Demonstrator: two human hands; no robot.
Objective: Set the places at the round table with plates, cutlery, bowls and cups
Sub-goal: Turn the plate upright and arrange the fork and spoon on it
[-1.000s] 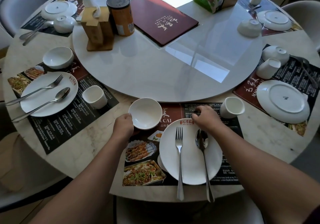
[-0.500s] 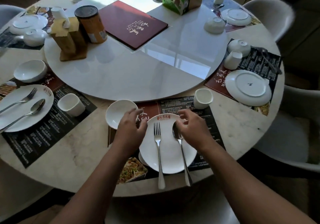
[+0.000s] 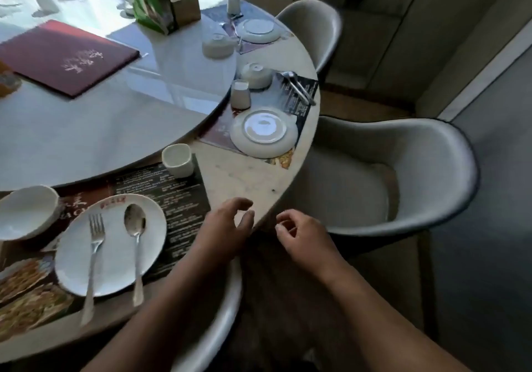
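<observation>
A white plate (image 3: 115, 259) lies on a dark menu placemat (image 3: 184, 202) at the lower left, with a fork (image 3: 93, 253) and a spoon (image 3: 135, 239) across it. A white bowl (image 3: 26, 213) stands to its left and an upright cup (image 3: 177, 160) behind it. My left hand (image 3: 227, 227) hovers over the table's edge with loosely curled fingers and holds nothing. My right hand (image 3: 302, 233) hangs just off the edge, loosely curled and empty. Further right, another place has an upside-down plate (image 3: 263, 132), an upside-down cup (image 3: 240, 94), an upside-down bowl (image 3: 256, 75) and cutlery (image 3: 299, 88).
A grey chair (image 3: 403, 176) stands at the right-hand place and a second chair (image 3: 313, 29) behind it. The round turntable (image 3: 115, 107) carries a dark red menu book (image 3: 66, 55), a green packet (image 3: 149, 0) and a wooden box (image 3: 184, 6). A further place (image 3: 256, 29) lies beyond.
The view has swung to the right. Both my hands have left the near plate and moved right, past the table's edge, with nothing in them.
</observation>
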